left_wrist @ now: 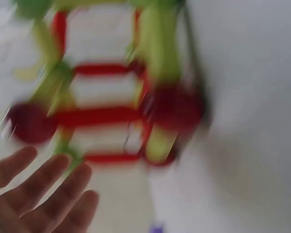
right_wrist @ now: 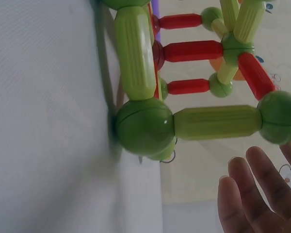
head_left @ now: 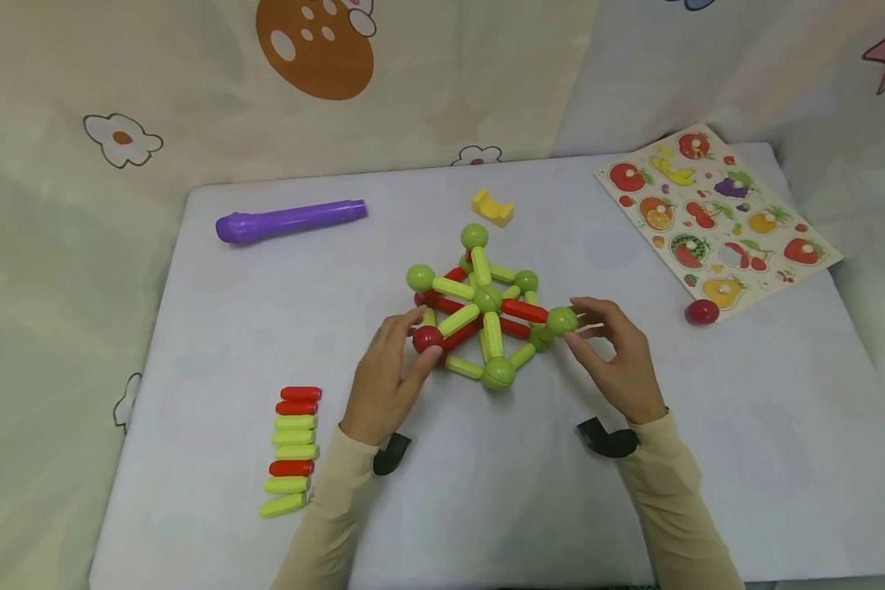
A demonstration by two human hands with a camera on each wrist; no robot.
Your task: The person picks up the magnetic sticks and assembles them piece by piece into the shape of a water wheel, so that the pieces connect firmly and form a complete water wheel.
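Note:
A frame of green and red rods and balls (head_left: 492,336), built in two levels, stands mid-table. My left hand (head_left: 386,377) is at its left side, with thumb and fingers spread around a dark red ball (head_left: 428,338). In the left wrist view the frame is blurred, and the left fingers (left_wrist: 51,194) reach out loosely below a red ball (left_wrist: 31,122). At the right corner, my right hand (head_left: 619,360) has thumb and fingertips close around an upper green ball (head_left: 562,321). The right wrist view shows its other fingers (right_wrist: 257,184) extended under that ball.
Several loose red and green rods (head_left: 293,438) line up at left. A purple toy microphone (head_left: 291,221) lies at the back left, a yellow curved block (head_left: 492,207) behind the frame. At right are a fruit puzzle board (head_left: 719,217) and a loose red ball (head_left: 702,312).

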